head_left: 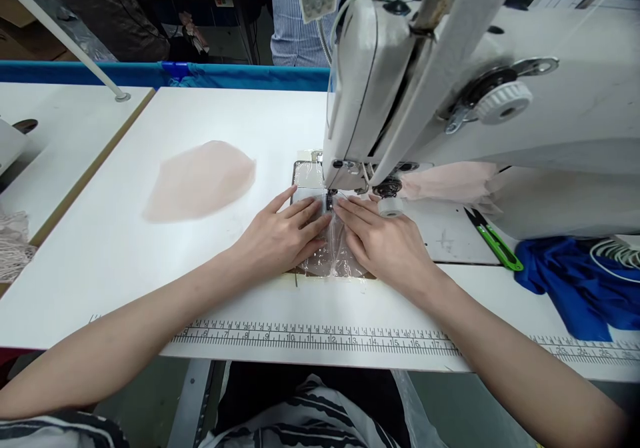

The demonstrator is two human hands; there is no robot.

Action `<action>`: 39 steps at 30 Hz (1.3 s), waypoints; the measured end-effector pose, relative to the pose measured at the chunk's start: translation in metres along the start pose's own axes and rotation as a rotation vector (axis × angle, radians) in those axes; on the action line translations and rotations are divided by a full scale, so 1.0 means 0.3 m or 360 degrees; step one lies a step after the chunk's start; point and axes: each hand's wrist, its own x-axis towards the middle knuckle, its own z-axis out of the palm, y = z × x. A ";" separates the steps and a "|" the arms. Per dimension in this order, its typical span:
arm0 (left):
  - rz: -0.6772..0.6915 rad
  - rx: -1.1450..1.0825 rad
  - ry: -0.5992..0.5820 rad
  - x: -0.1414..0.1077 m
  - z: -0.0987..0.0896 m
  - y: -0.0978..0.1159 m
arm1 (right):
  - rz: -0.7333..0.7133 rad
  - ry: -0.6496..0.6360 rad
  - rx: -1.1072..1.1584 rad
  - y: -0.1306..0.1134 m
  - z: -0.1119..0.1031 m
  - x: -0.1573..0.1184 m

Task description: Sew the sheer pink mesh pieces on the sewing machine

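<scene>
A white sewing machine (pixel 370 68) stands over the table, its presser foot (pixel 330 198) down near a thin, see-through piece of fabric (pixel 335 251). My left hand (pixel 283 238) lies flat on this fabric left of the foot, fingers spread and pointing toward it. On the other side, my right hand (pixel 383 238) presses the fabric with fingers stretched out, fingertips close to the foot and partly behind the machine's round white knob (pixel 390 207). The needle point and the exact seam are hidden. A pale pink sheer fabric piece (pixel 203 181) lies flat on the left.
Behind the needle area sits more pink fabric (pixel 447 181). Green thread snips (pixel 495 240) and a bunched blue cloth (pixel 580 281) lie at the right. A printed ruler (pixel 310 335) runs along the front edge. A white pole (pixel 65 35) rises at the left; two people are beyond the table.
</scene>
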 end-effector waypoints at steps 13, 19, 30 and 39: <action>0.0514 -0.0097 0.0275 -0.016 -0.033 -0.023 | -0.0327 0.0145 0.0261 0.012 -0.043 -0.021; 0.0256 -0.0151 0.0370 -0.012 -0.011 -0.001 | -0.0357 0.0120 0.0297 0.003 -0.043 -0.024; 0.0252 -0.0085 0.0221 -0.031 0.004 0.004 | -0.0531 0.0218 0.0343 -0.004 -0.043 -0.025; 0.0281 0.0012 0.0238 -0.024 -0.011 0.014 | -0.0538 0.0289 0.0316 -0.009 -0.039 -0.019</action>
